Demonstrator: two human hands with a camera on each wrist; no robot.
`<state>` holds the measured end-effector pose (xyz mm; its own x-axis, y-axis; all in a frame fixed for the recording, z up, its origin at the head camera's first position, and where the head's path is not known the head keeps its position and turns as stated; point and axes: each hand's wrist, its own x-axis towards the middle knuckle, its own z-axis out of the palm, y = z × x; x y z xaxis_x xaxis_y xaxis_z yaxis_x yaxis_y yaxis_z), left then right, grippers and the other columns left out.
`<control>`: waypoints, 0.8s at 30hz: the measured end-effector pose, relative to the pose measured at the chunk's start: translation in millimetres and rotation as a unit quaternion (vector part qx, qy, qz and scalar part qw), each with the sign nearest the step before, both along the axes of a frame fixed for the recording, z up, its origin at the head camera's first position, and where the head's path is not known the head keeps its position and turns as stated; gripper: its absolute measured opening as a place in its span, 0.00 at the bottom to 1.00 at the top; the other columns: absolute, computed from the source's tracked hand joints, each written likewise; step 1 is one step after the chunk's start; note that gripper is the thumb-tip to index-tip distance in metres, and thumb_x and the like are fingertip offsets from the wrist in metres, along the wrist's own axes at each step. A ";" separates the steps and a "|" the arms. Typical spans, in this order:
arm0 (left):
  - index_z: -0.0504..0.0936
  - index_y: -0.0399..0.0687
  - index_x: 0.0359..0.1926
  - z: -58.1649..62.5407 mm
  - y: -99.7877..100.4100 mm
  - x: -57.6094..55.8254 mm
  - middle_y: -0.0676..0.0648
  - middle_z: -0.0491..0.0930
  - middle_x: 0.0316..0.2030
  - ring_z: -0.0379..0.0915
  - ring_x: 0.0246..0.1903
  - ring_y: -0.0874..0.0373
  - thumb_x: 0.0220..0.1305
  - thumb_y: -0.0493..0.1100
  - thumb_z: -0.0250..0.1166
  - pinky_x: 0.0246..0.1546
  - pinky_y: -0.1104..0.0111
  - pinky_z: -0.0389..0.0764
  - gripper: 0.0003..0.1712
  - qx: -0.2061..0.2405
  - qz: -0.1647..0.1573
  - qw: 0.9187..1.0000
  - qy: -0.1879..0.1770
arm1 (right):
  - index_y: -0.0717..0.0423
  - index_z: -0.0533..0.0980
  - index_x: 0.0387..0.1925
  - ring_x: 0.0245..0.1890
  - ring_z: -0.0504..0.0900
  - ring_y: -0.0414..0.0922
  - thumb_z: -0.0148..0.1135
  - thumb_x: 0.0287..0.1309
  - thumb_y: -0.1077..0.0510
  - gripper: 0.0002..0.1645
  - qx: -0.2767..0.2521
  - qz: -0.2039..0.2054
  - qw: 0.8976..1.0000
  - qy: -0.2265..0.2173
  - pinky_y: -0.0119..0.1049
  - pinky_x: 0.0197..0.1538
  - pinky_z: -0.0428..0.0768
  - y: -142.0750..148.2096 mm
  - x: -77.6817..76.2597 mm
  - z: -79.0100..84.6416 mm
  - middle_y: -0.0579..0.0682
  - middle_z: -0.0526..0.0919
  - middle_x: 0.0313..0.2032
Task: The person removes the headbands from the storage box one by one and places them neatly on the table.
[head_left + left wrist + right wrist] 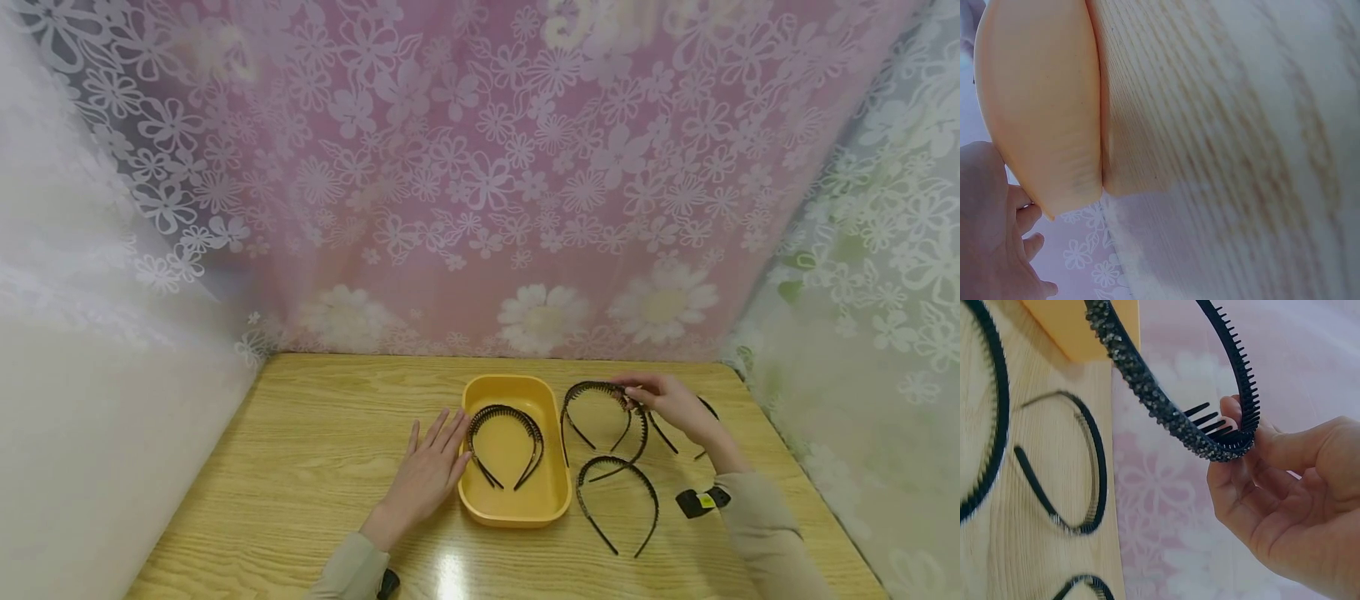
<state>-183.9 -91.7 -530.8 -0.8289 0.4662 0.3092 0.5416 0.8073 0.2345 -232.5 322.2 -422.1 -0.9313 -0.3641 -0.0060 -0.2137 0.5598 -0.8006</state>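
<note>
My right hand (pixel 678 408) pinches a black toothed headband (pixel 1160 405) at its top, between thumb and fingers. Dark glittering beads cover its outer side in the right wrist view. Held above the table, it hangs just right of a yellow plastic tray (pixel 517 515). Overlapping headbands (pixel 504 408) lie inside the tray. My left hand (pixel 423 475) is spread out with fingers straight, its fingertips touching the tray's left rim. In the left wrist view, fingers (pixel 1027 219) of that hand show beside the tray's outer wall (pixel 1041 106).
On the wooden table (pixel 337 467), one headband (pixel 617 460) lies near the tray's front right. Another headband (pixel 663 435) is partly hidden behind my right hand, and one lies behind the held headband. Flowered curtains (pixel 480 208) enclose the back and sides.
</note>
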 end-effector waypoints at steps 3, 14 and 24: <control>0.59 0.44 0.78 -0.5 -0.4 -0.3 0.47 0.57 0.78 0.48 0.78 0.45 0.81 0.54 0.48 0.72 0.36 0.50 0.33 -0.005 0.000 1.000 0.003 | 0.68 0.71 0.67 0.39 0.82 0.38 0.49 0.78 0.60 0.23 -0.005 -0.004 1.000 0.006 0.42 0.45 0.84 12.4 1.2 -1.9 0.62 0.82 0.50; 0.58 0.45 0.79 -1.9 -0.5 -0.4 0.47 0.56 0.78 0.46 0.78 0.46 0.81 0.54 0.47 0.74 0.37 0.47 0.33 -0.006 0.005 1.000 -0.004 | 0.73 0.70 0.66 0.38 0.83 0.37 0.47 0.79 0.62 0.23 -0.014 -0.005 0.999 0.028 0.34 0.39 0.83 54.7 10.1 -15.5 0.44 0.83 0.47; 0.58 0.46 0.79 -1.3 0.6 -0.8 0.47 0.56 0.78 0.47 0.78 0.46 0.81 0.54 0.48 0.74 0.37 0.48 0.34 -0.003 0.004 1.000 -0.001 | 0.73 0.72 0.64 0.38 0.82 0.35 0.47 0.78 0.63 0.22 0.019 -0.035 0.998 0.048 0.32 0.38 0.82 92.2 25.0 -25.2 0.55 0.85 0.47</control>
<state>-184.7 -91.1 -532.2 -0.8337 0.4612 0.3039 0.5340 0.8135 0.2303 -207.5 414.4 -447.3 -0.9515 -0.2991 0.0716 -0.2471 0.6049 -0.7570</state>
